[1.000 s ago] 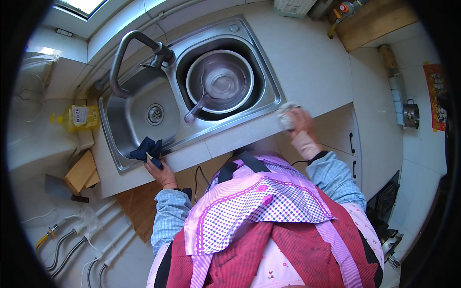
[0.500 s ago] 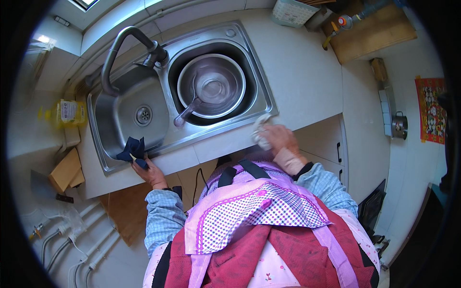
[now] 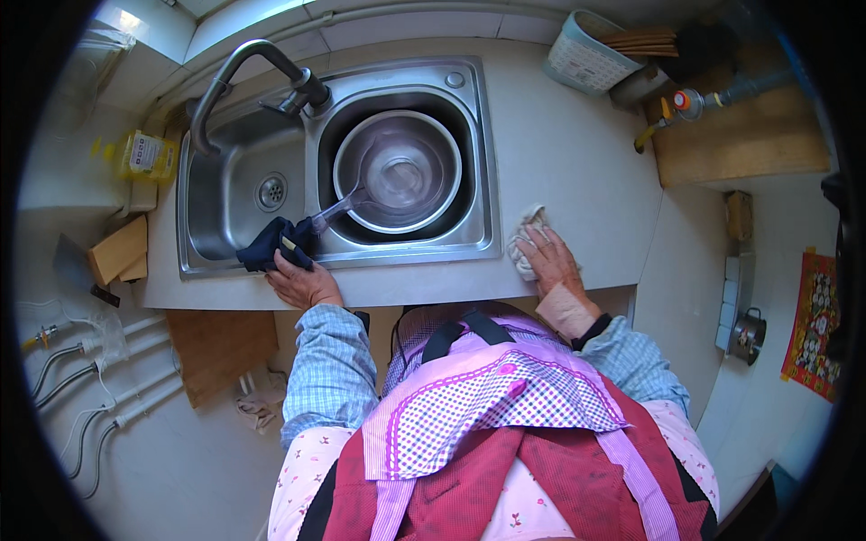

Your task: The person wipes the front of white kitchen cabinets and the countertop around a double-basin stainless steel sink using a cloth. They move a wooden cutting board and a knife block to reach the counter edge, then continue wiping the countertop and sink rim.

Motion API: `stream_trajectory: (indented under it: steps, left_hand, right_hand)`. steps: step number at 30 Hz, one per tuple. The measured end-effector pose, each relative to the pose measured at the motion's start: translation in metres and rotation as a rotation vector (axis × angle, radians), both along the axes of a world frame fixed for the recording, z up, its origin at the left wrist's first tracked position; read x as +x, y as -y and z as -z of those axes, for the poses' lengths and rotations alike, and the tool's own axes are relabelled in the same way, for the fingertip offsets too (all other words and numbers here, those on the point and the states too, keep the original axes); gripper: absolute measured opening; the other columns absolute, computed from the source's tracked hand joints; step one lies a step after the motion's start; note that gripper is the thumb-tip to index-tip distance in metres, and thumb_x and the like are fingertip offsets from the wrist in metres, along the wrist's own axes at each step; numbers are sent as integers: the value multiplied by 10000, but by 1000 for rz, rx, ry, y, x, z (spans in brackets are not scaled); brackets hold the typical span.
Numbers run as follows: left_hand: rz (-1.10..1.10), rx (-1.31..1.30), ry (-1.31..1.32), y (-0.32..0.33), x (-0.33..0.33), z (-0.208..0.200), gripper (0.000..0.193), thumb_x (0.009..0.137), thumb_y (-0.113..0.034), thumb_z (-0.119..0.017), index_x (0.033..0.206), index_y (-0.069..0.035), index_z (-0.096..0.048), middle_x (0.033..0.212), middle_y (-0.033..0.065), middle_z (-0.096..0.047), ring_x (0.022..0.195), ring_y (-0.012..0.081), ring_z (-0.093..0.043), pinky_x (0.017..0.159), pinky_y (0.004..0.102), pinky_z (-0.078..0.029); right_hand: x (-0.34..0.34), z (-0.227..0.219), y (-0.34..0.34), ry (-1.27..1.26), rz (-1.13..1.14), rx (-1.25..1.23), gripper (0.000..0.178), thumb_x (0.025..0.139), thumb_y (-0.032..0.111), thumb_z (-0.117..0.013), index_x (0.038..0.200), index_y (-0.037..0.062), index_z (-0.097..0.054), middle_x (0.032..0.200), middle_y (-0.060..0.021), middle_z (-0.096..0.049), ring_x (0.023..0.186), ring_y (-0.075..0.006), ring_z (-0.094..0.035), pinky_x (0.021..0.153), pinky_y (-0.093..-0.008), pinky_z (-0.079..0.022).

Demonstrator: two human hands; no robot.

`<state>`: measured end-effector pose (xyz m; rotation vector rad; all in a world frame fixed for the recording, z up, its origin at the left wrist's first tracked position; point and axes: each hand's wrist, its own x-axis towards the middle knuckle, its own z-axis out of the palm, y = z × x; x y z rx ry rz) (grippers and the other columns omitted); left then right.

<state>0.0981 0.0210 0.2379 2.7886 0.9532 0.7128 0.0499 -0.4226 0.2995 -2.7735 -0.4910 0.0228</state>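
At the sink's front rim, my left hand point(image 3: 302, 283) is closed on a bunched dark navy cloth point(image 3: 269, 242). My right hand point(image 3: 553, 261) presses a crumpled off-white rag point(image 3: 525, 236) against the pale countertop point(image 3: 591, 162), just right of the sink. A double-bowl steel sink point(image 3: 492, 216) is set into that counter. Its right bowl holds a round metal basin point(image 3: 456, 153), and a translucent ladle point(image 3: 343, 209) lies in it with its handle over the front rim, close to the navy cloth.
A grey faucet point(image 3: 253, 50) arches over the left bowl. Beyond it stand a yellow bottle point(image 3: 149, 155) and wooden boards point(image 3: 119, 252) at the left. A pale green basket point(image 3: 586, 56) sits at the back right, near a gas pipe with valve point(image 3: 688, 101).
My right hand has moved the rag from the counter's front edge onto its top, further right. My left hand and the navy cloth have shifted right along the sink's rim; the view has turned.
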Motion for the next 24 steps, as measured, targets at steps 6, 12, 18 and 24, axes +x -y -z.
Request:
stream_trajectory:
  steps: [6,12,18,24]
  left_hand:
    - [-66,12,-127,13,4,-15,620,888,-191,-716,1429,-167,-414,1473,212,-435,1401,413,-396,1147,551,-311]
    - [-59,-2,-119,16,5,-18,608,900,-149,-687,1437,-164,-402,1478,246,-425,1415,447,-364,1174,564,-265]
    - [-60,6,-136,17,5,-19,603,919,-171,-667,1450,-165,-382,1477,256,-419,1415,458,-354,1175,575,-257]
    - [-54,3,-151,18,5,-23,647,889,-140,-697,1454,-156,-383,1483,245,-414,1403,457,-366,1164,577,-273]
  right_hand:
    - [126,-26,-15,-57,216,130,662,806,-102,-592,1417,140,-520,1496,-134,-469,1406,-371,-401,1176,-435,-348]
    - [113,-32,-17,-90,70,135,675,783,-96,-611,1412,128,-512,1496,-133,-470,1395,-379,-412,1171,-439,-361]
    - [120,-14,-11,-100,31,-27,666,758,-115,-603,1368,147,-554,1494,-101,-485,1381,-362,-430,1163,-437,-371]
    - [235,-3,-12,61,5,125,606,749,-135,-558,1304,109,-569,1432,-149,-526,1342,-381,-461,1151,-447,-377]
